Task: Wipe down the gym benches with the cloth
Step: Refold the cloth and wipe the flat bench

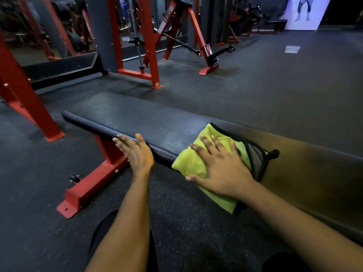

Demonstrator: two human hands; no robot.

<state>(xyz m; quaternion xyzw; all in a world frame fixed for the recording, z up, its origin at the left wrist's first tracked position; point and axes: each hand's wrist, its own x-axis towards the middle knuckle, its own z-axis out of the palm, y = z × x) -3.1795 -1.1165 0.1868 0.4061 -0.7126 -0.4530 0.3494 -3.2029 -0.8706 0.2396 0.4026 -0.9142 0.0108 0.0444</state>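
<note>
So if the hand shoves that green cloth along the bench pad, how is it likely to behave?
The green cloth looks soft and floppy: it drapes over the near edge of the bench pad, so it would probably bunch rather than slide stiffly. The right hand lies flat on it, which should keep it spread. It is probably light; its overhanging part may drag.

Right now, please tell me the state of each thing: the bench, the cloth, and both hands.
bench: flat dark pad on a red frame, small droplets near the cloth.
cloth: green, folded, pressed flat over the pad's near edge.
right hand: open, fingers spread, palm down on the cloth.
left hand: open, resting on the pad's near edge, holding nothing.
</note>
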